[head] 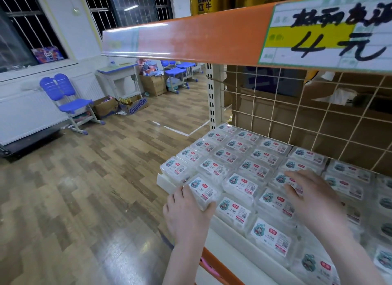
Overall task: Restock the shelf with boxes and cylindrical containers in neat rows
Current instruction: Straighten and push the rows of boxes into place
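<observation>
You have small clear plastic boxes with white printed labels (pixel 240 187) lying flat, label up, in diagonal rows across the cream shelf (pixel 231 240) in the lower right of the frame. The rows run from the back left corner by the wire grid toward the front edge, boxes touching side by side. One box (pixel 203 192) at the front left end of a row sits slightly askew. Golden cylindrical cans (pixel 204 1) stand upright at the top centre.
</observation>
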`<state>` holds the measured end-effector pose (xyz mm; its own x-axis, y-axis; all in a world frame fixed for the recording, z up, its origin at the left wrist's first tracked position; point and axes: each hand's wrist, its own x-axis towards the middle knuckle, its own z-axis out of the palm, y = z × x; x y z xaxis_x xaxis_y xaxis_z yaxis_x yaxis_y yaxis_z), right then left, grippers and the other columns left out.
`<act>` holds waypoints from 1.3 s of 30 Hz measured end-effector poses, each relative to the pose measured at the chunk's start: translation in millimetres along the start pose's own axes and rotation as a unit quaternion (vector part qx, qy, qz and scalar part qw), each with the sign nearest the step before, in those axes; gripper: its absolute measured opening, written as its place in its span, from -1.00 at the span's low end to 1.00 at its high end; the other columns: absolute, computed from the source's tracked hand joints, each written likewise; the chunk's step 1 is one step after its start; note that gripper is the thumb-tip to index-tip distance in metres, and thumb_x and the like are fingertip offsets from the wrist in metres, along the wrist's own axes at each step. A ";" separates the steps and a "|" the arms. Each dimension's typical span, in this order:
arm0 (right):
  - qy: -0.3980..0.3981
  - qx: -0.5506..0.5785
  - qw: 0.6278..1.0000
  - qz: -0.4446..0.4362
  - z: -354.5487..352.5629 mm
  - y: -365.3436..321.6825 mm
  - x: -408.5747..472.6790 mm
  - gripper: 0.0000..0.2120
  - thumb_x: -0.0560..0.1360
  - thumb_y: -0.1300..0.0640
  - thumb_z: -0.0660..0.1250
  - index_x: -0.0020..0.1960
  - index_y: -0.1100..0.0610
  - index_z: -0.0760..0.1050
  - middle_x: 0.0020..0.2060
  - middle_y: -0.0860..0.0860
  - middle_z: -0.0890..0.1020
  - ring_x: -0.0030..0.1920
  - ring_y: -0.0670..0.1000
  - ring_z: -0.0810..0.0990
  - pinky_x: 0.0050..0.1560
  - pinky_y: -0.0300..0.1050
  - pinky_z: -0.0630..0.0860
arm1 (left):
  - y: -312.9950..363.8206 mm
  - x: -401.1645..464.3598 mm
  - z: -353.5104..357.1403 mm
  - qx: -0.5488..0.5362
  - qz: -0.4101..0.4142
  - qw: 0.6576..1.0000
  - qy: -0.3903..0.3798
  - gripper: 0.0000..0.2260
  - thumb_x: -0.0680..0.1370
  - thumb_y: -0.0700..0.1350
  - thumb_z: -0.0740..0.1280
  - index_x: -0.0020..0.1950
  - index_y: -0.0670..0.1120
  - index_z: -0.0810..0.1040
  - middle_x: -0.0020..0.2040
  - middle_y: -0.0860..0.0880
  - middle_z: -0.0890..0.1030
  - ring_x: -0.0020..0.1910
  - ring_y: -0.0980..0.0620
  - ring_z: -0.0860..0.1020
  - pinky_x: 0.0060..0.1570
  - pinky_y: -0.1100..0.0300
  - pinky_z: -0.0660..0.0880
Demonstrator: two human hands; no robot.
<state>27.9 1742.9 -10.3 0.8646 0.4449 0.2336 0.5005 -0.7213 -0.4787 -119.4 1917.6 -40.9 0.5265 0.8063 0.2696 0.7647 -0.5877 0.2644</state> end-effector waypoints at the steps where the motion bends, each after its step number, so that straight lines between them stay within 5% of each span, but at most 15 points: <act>1: -0.003 0.001 1.000 0.000 0.7 -1.0 0.4 -0.68 0.56 0.09 0.21 0.31 0.05 0.44 0.25 -0.03 0.47 0.26 -0.01 0.41 0.18 -0.12 0.35 | 0.6 0.7 -0.6 -0.003 -0.002 1.000 -0.001 -0.32 0.44 0.35 0.23 0.42 -0.02 0.27 0.39 0.05 0.35 0.37 0.02 0.30 0.32 0.16 0.21; 10: -0.007 0.005 1.000 -0.003 0.9 1.4 0.6 -0.68 0.56 0.08 0.21 0.30 0.04 0.45 0.25 -0.04 0.47 0.26 -0.02 0.40 0.16 -0.15 0.33 | 0.5 10.9 6.0 -0.011 -0.025 1.000 -0.015 -0.33 0.48 0.33 0.21 0.46 -0.02 0.21 0.42 0.04 0.31 0.38 0.02 0.28 0.33 0.15 0.24; 14: -0.003 -0.003 1.000 -0.009 -0.7 6.1 -0.4 -0.69 0.55 0.08 0.24 0.28 0.06 0.47 0.21 -0.03 0.50 0.18 -0.01 0.46 0.08 -0.18 0.33 | -0.6 13.1 13.2 -0.023 -0.027 0.999 0.029 -0.34 0.28 0.25 0.48 0.22 -0.15 0.53 0.14 -0.09 0.58 0.08 -0.12 0.55 0.02 0.04 0.50; 18: 0.009 0.004 1.000 -0.017 -3.0 11.3 -3.7 -0.70 0.54 0.09 0.25 0.26 0.05 0.49 0.16 -0.04 0.52 0.06 -0.03 0.47 -0.05 -0.23 0.29 | 0.6 12.1 9.6 -0.049 -0.023 0.999 0.001 -0.32 0.46 0.28 0.28 0.44 -0.07 0.28 0.40 -0.03 0.35 0.35 -0.04 0.33 0.30 0.12 0.27; 23: 0.018 0.001 0.999 -0.027 -2.6 14.9 -7.9 -0.70 0.54 0.10 0.25 0.25 0.09 0.50 0.16 -0.01 0.53 0.10 0.01 0.49 -0.08 -0.22 0.29 | 2.7 11.3 10.0 -0.072 -0.039 0.997 -0.015 -0.31 0.50 0.29 0.22 0.50 -0.05 0.15 0.47 0.00 0.23 0.41 0.00 0.25 0.34 0.16 0.22; 39: 0.182 -0.030 0.979 -0.083 1.6 33.3 -41.3 -0.73 0.24 0.42 0.49 -0.07 0.26 0.64 -0.18 0.19 0.66 -0.20 0.22 0.63 -0.26 0.05 0.61 | 3.7 4.1 -5.8 -0.127 0.059 0.990 -0.001 -0.36 0.48 0.20 0.31 0.46 -0.09 0.29 0.42 -0.09 0.34 0.40 -0.08 0.27 0.33 0.06 0.27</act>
<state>8.8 1701.4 -37.2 0.7237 0.3475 0.5963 0.6279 -0.6900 -0.3599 -116.6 1918.4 -33.4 0.6079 0.7311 0.3099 0.5799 -0.6753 0.4557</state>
